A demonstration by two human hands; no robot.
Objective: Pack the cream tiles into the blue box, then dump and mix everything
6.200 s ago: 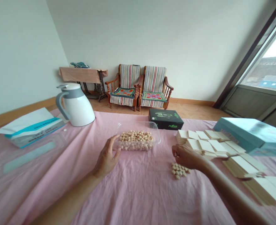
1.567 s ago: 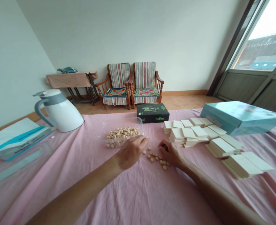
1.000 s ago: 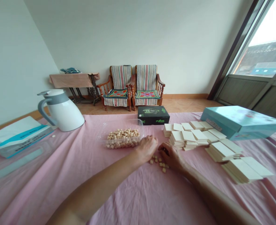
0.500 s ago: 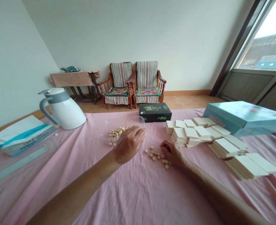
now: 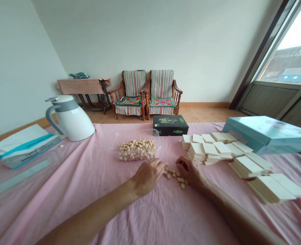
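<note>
On the pink cloth (image 5: 150,217) lies a small scatter of beige pellets (image 5: 175,175) between my two hands. My left hand (image 5: 149,175) rests knuckles up at the scatter's left edge, its fingers curled together over the nearest pellets. My right hand (image 5: 191,172) sits at the right edge of the scatter, fingers bent inward; what they hold is hidden. Just beyond my left hand stands a clear plastic tray (image 5: 157,141) filled with more of the same pellets (image 5: 136,149).
Stacks of cream cards (image 5: 211,149) run right and toward me (image 5: 257,170). A teal box (image 5: 265,134) lies far right, a black box (image 5: 170,125) behind the tray, a white jug (image 5: 71,119) and a white-blue packet (image 5: 22,144) at left. Two chairs (image 5: 147,95) stand by the wall.
Half a second ago my left hand was over the tray; it has come back down to the left edge of the loose pellets. My right hand stays at the pile.
</note>
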